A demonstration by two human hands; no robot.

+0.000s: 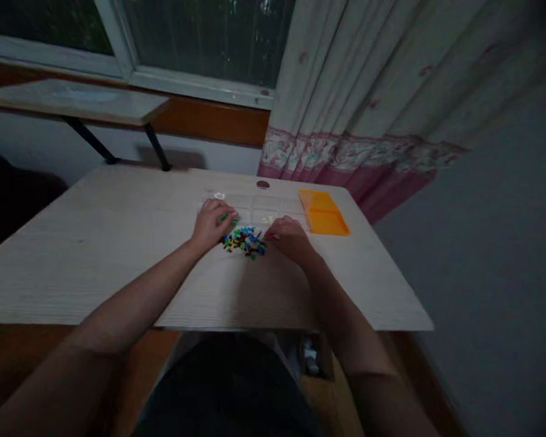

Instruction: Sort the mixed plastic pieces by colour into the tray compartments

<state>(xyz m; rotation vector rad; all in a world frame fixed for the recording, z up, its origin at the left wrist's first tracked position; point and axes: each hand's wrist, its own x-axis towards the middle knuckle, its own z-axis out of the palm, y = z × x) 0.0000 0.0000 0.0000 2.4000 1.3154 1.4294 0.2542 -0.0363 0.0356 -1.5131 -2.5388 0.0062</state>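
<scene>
A small heap of tiny coloured pieces (246,241), blue, green, yellow and dark, lies on the pale wooden table (118,255). My left hand (213,222) rests just left of the heap with its fingers curled around a small green piece (230,216). My right hand (290,237) sits at the heap's right edge, fingers bent down and pinched at the pieces; what they hold is too small to see. Behind both hands lies a clear plastic compartment tray (261,209), hard to make out in the dim light.
An orange lid or tray (322,212) lies at the table's far right. A small dark round object (262,184) and a clear round one (219,195) sit near the far edge. A curtain (368,109), a window and a folding side table (77,100) stand beyond.
</scene>
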